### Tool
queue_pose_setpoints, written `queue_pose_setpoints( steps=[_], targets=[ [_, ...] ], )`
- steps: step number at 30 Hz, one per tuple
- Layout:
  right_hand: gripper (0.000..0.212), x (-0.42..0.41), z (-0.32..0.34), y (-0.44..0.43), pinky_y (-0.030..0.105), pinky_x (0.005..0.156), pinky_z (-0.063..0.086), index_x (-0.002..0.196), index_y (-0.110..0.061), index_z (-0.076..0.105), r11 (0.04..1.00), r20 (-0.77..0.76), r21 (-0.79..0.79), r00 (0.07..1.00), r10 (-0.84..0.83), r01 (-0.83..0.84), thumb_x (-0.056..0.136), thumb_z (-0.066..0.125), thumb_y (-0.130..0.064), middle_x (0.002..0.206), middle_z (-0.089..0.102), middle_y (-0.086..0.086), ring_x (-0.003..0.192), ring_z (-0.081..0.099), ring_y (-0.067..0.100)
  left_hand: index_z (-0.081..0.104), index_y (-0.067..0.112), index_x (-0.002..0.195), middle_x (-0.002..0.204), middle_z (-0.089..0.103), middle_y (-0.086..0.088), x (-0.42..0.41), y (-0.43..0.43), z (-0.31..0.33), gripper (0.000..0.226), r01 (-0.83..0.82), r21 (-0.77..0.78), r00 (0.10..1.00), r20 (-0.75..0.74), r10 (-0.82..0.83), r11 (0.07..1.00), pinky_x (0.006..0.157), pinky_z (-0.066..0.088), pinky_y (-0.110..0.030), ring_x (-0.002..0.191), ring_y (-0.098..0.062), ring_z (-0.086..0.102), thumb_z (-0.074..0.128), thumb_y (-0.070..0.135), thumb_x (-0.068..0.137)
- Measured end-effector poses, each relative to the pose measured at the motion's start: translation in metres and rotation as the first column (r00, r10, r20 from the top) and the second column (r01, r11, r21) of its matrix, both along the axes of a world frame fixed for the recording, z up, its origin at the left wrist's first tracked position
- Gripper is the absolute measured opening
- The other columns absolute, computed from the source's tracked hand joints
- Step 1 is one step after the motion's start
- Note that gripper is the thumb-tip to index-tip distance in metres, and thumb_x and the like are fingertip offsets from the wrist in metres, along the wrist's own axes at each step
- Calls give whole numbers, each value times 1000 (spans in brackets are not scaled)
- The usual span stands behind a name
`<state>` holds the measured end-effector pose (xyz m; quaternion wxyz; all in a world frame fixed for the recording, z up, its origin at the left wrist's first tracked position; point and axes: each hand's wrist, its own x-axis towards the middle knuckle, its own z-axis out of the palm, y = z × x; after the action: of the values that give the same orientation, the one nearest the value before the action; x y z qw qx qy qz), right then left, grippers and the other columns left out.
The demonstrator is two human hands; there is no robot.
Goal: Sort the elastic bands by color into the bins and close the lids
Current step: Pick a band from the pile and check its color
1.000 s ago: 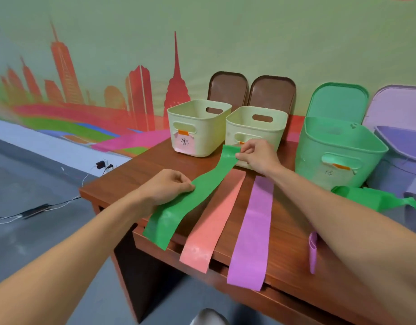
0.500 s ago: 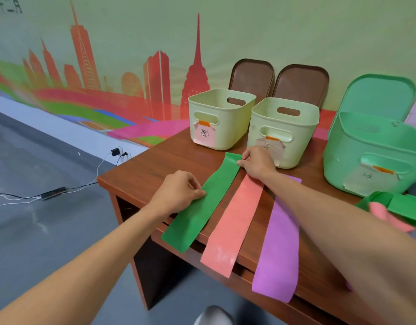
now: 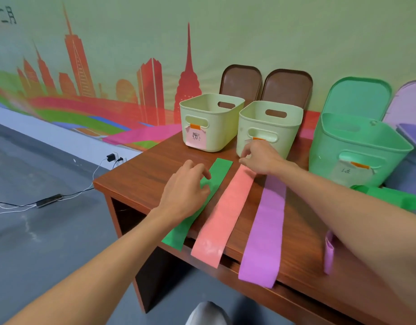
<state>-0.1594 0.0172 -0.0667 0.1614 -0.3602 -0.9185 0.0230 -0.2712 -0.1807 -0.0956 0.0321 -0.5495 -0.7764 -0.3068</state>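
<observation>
Bands overhang the table's near edge, 3 side by side: my left hand lies loose-fingered on the green band, my right hand sits at the pink band's far end, grip unclear, so I'd pinch that end squarely and lift without dragging the purple band.

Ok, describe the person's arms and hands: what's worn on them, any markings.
Both are bare. The left forearm and right forearm show no sleeve up to the frame edge. The left hand and right hand wear no gloves, and no watch, ring, bracelet or marking is visible.
</observation>
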Motion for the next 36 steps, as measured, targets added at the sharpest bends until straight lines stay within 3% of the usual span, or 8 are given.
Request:
queue_pose_setpoints(
  steps=[3,9,15,18,22,27,31,36],
  targets=[
    [19,38,23,-8,26,81,44,97,-10,72,990,115,-101,988,106,-95,88,62,-23,104,70,5,97,62,20,62,22,100,92,49,6,26,11,8,15,134,45,985,102,-138,990,78,44,-27,86,-12,52,59,18,85],
    [20,126,44,-16,24,76,42,98,-13,72,992,242,-93,964,108,-87,89,61,-27,100,72,2,91,62,17,68,22,88,77,62,7,97,33,14,11,372,21,869,343,-356,928,65,40,-18,70,-9,54,58,17,87],
    [17,207,47,-19,22,74,39,96,-14,73,995,182,-96,982,41,-24,89,63,-26,95,72,-1,87,62,15,63,23,85,71,61,16,155,42,20,40,543,-47,694,587,-416,839,71,44,-23,66,0,55,64,62,77],
    [14,231,43,-25,16,70,40,92,-17,74,992,149,-120,987,62,-44,88,63,-24,90,72,-5,81,59,8,63,18,94,81,63,9,171,44,21,45,538,-272,801,459,-384,798,72,44,-24,78,-9,57,74,55,71],
    [23,247,35,-33,12,65,39,67,-31,65,984,109,-150,988,112,-95,86,63,-17,64,63,-17,64,56,-1,67,13,86,78,63,2,174,44,27,9,472,-376,879,276,-390,798,53,40,-12,71,-12,55,68,22,82],
    [13,244,27,-39,8,70,38,96,-15,73,981,52,-117,986,160,-153,86,65,-18,90,72,-4,83,61,9,68,13,93,91,65,-1,164,45,32,11,396,-338,918,164,-361,854,72,44,-23,86,-16,57,60,18,88],
    [20,229,33,-49,14,80,41,107,-20,71,959,56,-150,966,253,-242,89,63,-25,98,70,-10,88,61,4,72,15,94,76,61,5,155,41,42,14,382,-259,924,121,-362,887,52,36,-12,62,-4,52,64,25,88],
    [22,208,34,-58,6,71,39,107,-22,71,936,83,-207,948,307,-285,89,64,-32,89,66,-16,75,56,-8,69,22,75,62,62,6,140,41,51,15,344,-80,930,167,-327,936,52,41,-21,51,-5,53,79,33,74]
  ],
)
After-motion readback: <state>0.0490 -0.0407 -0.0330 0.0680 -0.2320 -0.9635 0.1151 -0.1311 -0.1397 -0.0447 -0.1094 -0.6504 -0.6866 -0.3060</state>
